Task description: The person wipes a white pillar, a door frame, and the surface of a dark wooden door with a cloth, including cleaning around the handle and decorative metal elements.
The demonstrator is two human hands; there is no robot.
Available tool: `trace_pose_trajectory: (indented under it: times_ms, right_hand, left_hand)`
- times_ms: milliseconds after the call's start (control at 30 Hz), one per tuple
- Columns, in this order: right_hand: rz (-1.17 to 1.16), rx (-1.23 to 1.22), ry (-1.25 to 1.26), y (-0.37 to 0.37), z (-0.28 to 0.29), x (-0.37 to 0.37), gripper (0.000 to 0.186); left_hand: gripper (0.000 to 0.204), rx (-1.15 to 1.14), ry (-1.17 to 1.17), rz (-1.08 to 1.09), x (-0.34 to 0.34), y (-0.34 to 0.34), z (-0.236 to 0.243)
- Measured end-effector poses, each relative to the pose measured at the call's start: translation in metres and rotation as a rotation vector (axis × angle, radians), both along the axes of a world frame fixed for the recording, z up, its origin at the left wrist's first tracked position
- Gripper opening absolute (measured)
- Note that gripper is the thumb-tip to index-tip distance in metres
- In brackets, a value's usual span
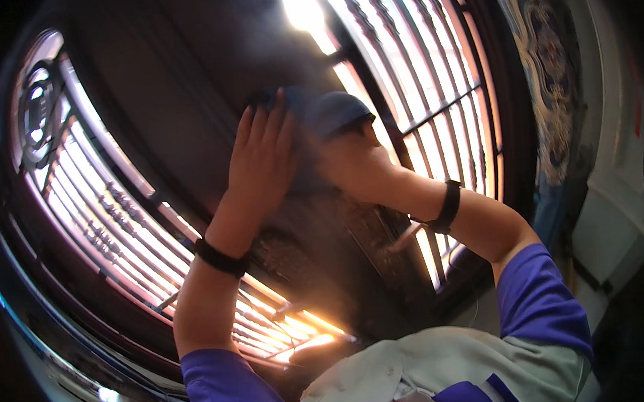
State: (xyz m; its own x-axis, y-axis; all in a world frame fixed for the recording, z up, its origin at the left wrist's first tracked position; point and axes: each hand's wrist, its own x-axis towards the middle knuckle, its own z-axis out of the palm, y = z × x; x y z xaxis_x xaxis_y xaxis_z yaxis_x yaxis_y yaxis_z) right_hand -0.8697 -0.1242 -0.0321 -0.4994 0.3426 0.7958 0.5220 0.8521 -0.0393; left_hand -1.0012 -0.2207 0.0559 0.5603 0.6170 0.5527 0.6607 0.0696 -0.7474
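Both my arms are raised in front of a dark wooden door panel point(184, 77). My left hand point(264, 146) is open, its fingers stretched out flat, touching the left side of a blue cloth-like thing point(334, 113). My right hand point(356, 163) is bent around the right part of that blue thing, its fingers mostly hidden by it. Motion blurs the thing, so its exact kind is unclear. A dark band point(221, 259) circles my left wrist, and another dark band point(447, 207) is on my right one.
Barred openings with bright light behind them stand on the left point(119, 219) and on the right point(424, 72). Carved, painted trim point(545, 80) runs down the far right. Below my hands, the panel has carved relief point(285, 257).
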Motion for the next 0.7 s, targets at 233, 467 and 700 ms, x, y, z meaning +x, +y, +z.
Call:
trace_pose_trajectory:
  times_ms: [233, 467, 700]
  right_hand:
    - [-0.271, 0.364, 0.002, 0.0, 0.123, 0.013, 0.058]
    - [-0.294, 0.634, 0.164, 0.036, 0.209, 0.009, 0.06]
    - [-0.203, 0.652, 0.327, 0.041, 0.225, -0.018, 0.053]
  left_hand:
    - [0.063, 0.238, 0.213, 0.019, -0.019, 0.026, 0.123]
    - [0.063, 0.417, 0.266, 0.178, -0.012, 0.042, 0.193]
    - [0.06, 0.587, 0.325, 0.11, -0.024, 0.059, 0.2]
